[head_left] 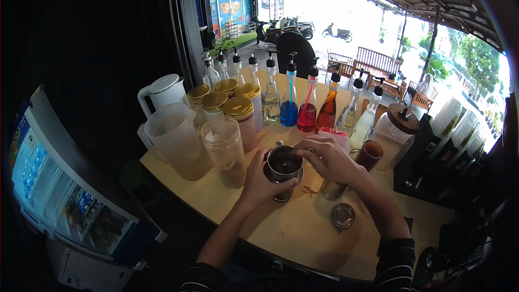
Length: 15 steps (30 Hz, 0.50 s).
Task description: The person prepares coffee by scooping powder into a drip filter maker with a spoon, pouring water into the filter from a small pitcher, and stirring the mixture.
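Cup (284, 161) is sitting opening upward over the tabletop (297, 235), between the jar (223, 151) and the lid (343, 216). The left grip (263, 181) is clasping the cup's side, with the thumb wrapping the near face. The right grip (327, 154) is bending its fingers at the rim; whether they are holding a tool cannot be told. Uneven force is presenting the main risk: if the right grip is pushing sideways while the left is slackening, the cup could be tipping and spilling. Brown residue (309, 190) is lying just beside it; if damp, it could be making the base slip. The right forearm is passing near the tumbler (370, 154), so a wide elbow swing could be knocking that over.
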### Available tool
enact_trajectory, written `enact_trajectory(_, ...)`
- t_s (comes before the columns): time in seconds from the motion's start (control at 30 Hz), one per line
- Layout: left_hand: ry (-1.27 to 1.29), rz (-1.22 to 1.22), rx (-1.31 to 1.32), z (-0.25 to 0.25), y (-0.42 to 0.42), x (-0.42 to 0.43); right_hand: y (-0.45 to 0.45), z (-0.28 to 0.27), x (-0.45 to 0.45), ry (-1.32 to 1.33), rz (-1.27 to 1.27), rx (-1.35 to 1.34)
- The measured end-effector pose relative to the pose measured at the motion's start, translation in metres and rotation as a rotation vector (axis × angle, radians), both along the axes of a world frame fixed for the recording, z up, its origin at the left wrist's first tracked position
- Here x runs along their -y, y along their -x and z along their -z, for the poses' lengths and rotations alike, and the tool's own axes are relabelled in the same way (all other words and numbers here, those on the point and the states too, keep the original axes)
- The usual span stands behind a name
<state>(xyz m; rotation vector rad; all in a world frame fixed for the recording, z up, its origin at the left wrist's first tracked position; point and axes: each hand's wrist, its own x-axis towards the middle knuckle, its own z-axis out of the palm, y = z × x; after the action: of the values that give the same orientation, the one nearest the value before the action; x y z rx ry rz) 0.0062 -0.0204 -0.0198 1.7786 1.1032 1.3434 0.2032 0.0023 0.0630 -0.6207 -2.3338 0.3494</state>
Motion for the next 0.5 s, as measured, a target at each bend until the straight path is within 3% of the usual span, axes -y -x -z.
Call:
enact_trajectory(0.23,-0.092,0.08,0.065,0.007,-0.004,-0.003,-0.004,0.005,0.003,0.002,0.052,-0.012)
enact_trajectory(0.4,-0.149,-0.158,-0.043,0.001,-0.013,0.003,-0.002,0.008,0.005,0.035,0.018,-0.012)
enact_trajectory(0.5,-0.111,-0.106,-0.029,-0.004,-0.008,0.004,-0.002,0.007,0.009,0.049,-0.001,-0.022)
